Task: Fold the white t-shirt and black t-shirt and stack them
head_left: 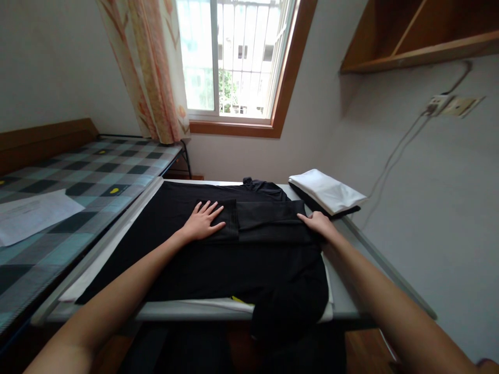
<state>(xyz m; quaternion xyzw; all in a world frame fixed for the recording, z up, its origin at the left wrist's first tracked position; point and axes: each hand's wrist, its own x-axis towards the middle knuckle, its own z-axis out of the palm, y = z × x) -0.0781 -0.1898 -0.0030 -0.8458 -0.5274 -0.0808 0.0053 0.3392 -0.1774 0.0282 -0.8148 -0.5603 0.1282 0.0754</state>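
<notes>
A black T-shirt (187,270) lies spread over the table, one sleeve drooping past the near edge. On top of it rests a long strip of folded black cloth (268,222), with a vertical seam or overlap near its middle. My left hand (203,222) presses flat on the strip's left part, fingers spread. At the strip's right end, my right hand (317,223) pinches the cloth's edge between thumb and fingers; its lower fingers are partly hidden. Whether the strip is separate from the T-shirt, I cannot tell.
White folded cloth (325,189) on a dark layer sits at the table's back right corner. The grey table edge (195,310) runs in front of me. Left is a bed with a checked mattress (117,167) and paper sheets (35,215). Cables (397,150) hang along the right wall.
</notes>
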